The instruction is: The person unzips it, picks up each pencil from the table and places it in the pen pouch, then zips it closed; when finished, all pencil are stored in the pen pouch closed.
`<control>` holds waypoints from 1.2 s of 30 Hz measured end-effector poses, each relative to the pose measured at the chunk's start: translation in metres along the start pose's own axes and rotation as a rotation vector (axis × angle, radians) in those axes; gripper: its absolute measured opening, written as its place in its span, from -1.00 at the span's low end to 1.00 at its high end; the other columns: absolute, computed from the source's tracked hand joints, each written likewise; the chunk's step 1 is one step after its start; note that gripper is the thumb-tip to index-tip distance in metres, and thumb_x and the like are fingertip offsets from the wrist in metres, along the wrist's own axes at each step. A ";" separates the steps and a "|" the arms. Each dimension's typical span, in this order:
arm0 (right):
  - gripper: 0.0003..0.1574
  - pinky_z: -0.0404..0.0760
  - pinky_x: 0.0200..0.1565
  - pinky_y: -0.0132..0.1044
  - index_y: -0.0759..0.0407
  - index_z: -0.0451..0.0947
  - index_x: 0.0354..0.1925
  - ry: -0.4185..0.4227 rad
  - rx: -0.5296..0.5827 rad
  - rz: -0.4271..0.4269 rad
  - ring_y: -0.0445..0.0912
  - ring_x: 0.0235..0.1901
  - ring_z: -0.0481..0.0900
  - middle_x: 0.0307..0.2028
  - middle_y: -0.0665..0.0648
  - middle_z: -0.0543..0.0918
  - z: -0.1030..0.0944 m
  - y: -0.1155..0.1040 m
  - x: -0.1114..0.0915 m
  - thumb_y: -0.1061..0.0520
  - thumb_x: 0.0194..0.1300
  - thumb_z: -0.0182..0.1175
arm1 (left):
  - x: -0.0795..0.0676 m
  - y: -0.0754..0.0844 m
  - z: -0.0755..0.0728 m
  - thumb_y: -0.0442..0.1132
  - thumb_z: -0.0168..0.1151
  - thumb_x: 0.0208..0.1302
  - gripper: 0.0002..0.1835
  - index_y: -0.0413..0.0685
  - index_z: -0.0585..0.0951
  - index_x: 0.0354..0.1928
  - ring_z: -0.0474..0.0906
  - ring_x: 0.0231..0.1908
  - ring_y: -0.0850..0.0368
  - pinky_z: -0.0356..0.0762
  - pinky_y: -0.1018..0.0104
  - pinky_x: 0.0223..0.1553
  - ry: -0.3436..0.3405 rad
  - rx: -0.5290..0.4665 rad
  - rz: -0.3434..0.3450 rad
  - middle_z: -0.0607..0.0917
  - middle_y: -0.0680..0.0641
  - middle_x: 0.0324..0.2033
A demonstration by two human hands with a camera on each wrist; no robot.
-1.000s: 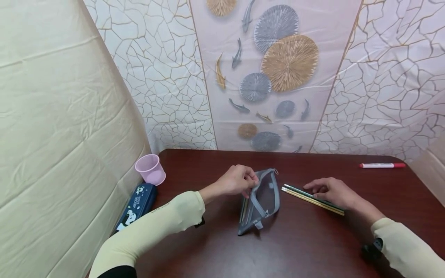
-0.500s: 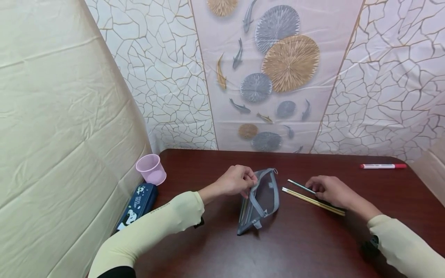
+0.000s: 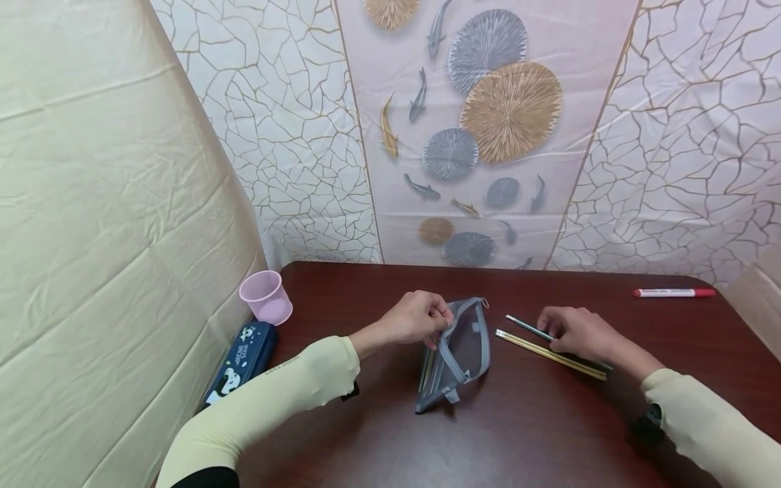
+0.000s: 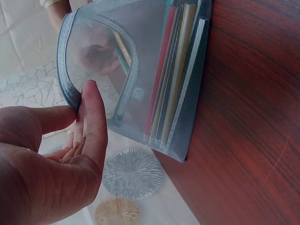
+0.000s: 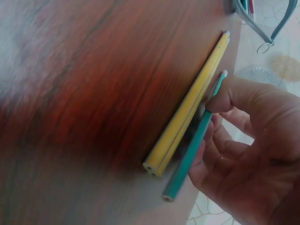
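Observation:
In the head view my left hand [image 3: 415,317] pinches the top edge of a grey mesh zip pouch [image 3: 471,346], which stands on the table with its mouth spread. Several pencils [image 4: 180,65], among them a red one and a gold one, show through the mesh in the left wrist view. To the right of the pouch, my right hand [image 3: 579,332] pinches a green pencil [image 5: 190,157] between thumb and fingers. Just beside it, a pair of yellow pencils [image 5: 185,112] lies side by side on the table, apart from the green one.
A pink cup [image 3: 266,298] stands at the table's back left, with a dark blue pencil case [image 3: 241,362] in front of it. Toward the back right lies a red and white marker [image 3: 673,293]. Patterned cloth [image 3: 293,135] hangs behind the dark red table [image 3: 378,434].
My right hand has taken hold of the green pencil and shifted it slightly away from the yellow pair. The left hand keeps its grip on the pouch, nearly still.

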State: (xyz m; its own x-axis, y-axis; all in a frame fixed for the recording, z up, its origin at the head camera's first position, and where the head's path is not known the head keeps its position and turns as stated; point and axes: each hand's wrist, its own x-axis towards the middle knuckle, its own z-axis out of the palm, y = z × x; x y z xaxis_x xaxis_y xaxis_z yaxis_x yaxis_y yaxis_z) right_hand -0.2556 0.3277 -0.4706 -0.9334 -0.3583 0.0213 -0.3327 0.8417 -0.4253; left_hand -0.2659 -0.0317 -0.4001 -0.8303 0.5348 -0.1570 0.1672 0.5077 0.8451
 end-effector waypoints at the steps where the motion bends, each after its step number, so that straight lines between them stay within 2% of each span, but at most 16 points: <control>1: -0.68 0.45 -0.39 -0.34 0.00 0.62 -0.17 0.004 0.011 0.005 -0.23 -0.40 0.51 -0.38 -0.09 0.67 0.000 -0.001 0.000 0.22 0.11 0.49 | 0.000 0.000 0.000 -0.30 0.30 0.50 -0.92 -0.14 0.71 -0.20 0.75 -0.45 0.05 0.87 -0.14 -0.19 0.000 0.002 0.001 0.75 -0.06 -0.40; 7: -0.66 0.45 -0.42 -0.34 0.10 0.62 -0.11 0.055 0.088 0.072 -0.16 -0.39 0.52 -0.35 -0.01 0.69 -0.004 -0.017 0.002 0.18 0.15 0.50 | 0.000 -0.001 0.002 -0.31 0.28 0.50 -0.91 -0.14 0.71 -0.20 0.74 -0.45 0.06 0.86 -0.17 -0.18 -0.004 0.007 0.006 0.76 -0.08 -0.39; 9: -0.65 0.50 -0.41 -0.33 0.15 0.62 -0.06 0.050 0.167 0.113 -0.16 -0.37 0.55 -0.31 0.01 0.69 -0.006 -0.025 0.001 0.16 0.20 0.47 | 0.000 -0.001 0.002 -0.32 0.25 0.51 -0.90 -0.15 0.71 -0.20 0.74 -0.45 0.05 0.85 -0.18 -0.19 -0.008 0.005 0.012 0.76 -0.08 -0.40; 11: -0.62 0.57 -0.41 -0.30 0.26 0.58 0.03 0.004 0.339 0.151 -0.15 -0.37 0.56 -0.28 0.06 0.68 -0.008 -0.034 0.000 0.17 0.29 0.40 | 0.000 -0.001 0.002 -0.33 0.23 0.51 -0.88 -0.16 0.72 -0.20 0.74 -0.45 0.05 0.85 -0.19 -0.19 -0.011 0.003 0.017 0.76 -0.08 -0.40; 15: -0.56 0.60 -0.41 -0.30 0.40 0.41 0.19 -0.161 0.806 0.246 -0.18 -0.45 0.46 -0.40 0.01 0.52 -0.008 -0.055 -0.005 0.20 0.46 0.19 | 0.000 -0.002 0.003 -0.33 0.20 0.52 -0.86 -0.16 0.73 -0.19 0.75 -0.44 0.03 0.85 -0.19 -0.20 -0.012 0.001 0.024 0.76 -0.09 -0.40; 17: -0.60 0.56 -0.38 -0.33 0.36 0.41 0.19 -0.232 0.952 0.280 -0.20 -0.47 0.42 -0.45 -0.06 0.47 -0.005 -0.066 -0.006 0.20 0.48 0.13 | 0.000 -0.002 0.003 -0.33 0.21 0.52 -0.86 -0.16 0.73 -0.19 0.76 -0.42 -0.02 0.86 -0.18 -0.20 -0.013 0.005 0.027 0.77 -0.09 -0.39; 19: -0.65 0.58 -0.34 -0.35 0.31 0.44 0.16 -0.280 1.035 0.295 -0.21 -0.46 0.44 -0.45 -0.10 0.50 -0.001 -0.077 -0.006 0.21 0.48 0.10 | 0.000 -0.001 0.003 -0.32 0.21 0.52 -0.86 -0.16 0.73 -0.19 0.79 -0.37 -0.11 0.85 -0.19 -0.20 -0.015 0.006 0.030 0.77 -0.10 -0.38; 23: -0.66 0.70 -0.26 -0.32 0.31 0.51 0.15 -0.312 1.091 0.321 -0.16 -0.33 0.63 -0.35 -0.07 0.66 0.008 -0.097 -0.002 0.21 0.47 0.11 | 0.001 0.000 0.003 -0.31 0.23 0.52 -0.87 -0.16 0.73 -0.19 0.80 -0.28 -0.25 0.86 -0.18 -0.20 -0.017 0.013 0.032 0.77 -0.10 -0.37; 30: -0.53 0.83 -0.11 -0.24 0.44 0.37 0.26 -0.271 1.136 0.339 -0.10 -0.17 0.77 -0.21 0.05 0.74 0.019 -0.117 0.012 0.14 0.57 0.11 | 0.002 0.002 0.002 -0.27 0.27 0.52 -0.88 -0.14 0.72 -0.17 0.80 -0.25 -0.28 0.86 -0.15 -0.20 -0.013 0.023 0.030 0.76 -0.06 -0.37; 36: -0.70 0.83 -0.12 -0.29 0.36 0.45 0.13 -0.238 1.193 0.347 -0.11 -0.16 0.76 -0.23 0.05 0.73 0.023 -0.130 0.018 0.19 0.56 0.09 | 0.001 0.001 0.003 -0.27 0.28 0.52 -0.88 -0.16 0.72 -0.18 0.80 -0.24 -0.31 0.85 -0.21 -0.18 -0.022 0.002 0.026 0.77 -0.08 -0.38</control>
State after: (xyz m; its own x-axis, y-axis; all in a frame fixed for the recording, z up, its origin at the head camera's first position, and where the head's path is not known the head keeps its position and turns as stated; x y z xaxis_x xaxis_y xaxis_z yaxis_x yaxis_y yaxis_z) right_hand -0.2262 0.2024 -0.4360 -0.8588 -0.3601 -0.3645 0.3671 0.0637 -0.9280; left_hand -0.2645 -0.0282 -0.4008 -0.8136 0.5627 -0.1464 0.1898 0.4950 0.8479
